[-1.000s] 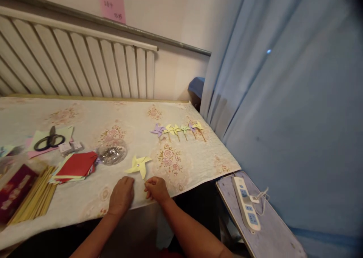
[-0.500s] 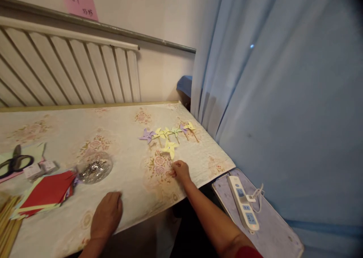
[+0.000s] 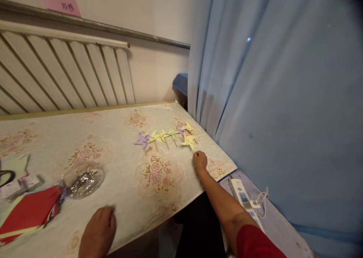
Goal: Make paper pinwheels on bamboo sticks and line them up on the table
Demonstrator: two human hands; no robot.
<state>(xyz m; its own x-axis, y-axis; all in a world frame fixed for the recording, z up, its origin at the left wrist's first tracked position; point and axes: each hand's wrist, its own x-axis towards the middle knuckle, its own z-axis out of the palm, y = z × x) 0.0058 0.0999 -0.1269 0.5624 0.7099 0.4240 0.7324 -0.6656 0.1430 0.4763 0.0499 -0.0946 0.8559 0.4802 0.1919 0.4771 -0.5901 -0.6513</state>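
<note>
My right hand [image 3: 200, 161] is closed on a yellow paper pinwheel [image 3: 188, 140], whose stick is mostly hidden by the fingers. Just beyond it lies a row of pinwheels on sticks: a purple pinwheel [image 3: 141, 139] at the left end, two yellow ones, a green pinwheel [image 3: 172, 133], another purple one and a yellow pinwheel [image 3: 187, 127] at the right end. My left hand [image 3: 98, 229] rests with curled fingers near the table's front edge, with nothing visible in it. Above it stands a clear bowl [image 3: 100, 173] holding small shiny metal pieces [image 3: 83, 183].
Red paper sheets [image 3: 34, 212] lie at the left of the flowered tablecloth [image 3: 121, 193], beside small white boxes [image 3: 30, 181] and scissors [image 3: 6, 177] cut off by the frame. A power strip [image 3: 241, 191] lies on a surface right of the table. A blue curtain [image 3: 269, 118] hangs on the right.
My right hand has moved right with the yellow pinwheel, from the row's middle to its right end. The view has shifted right. My left hand stays near the table edge.
</note>
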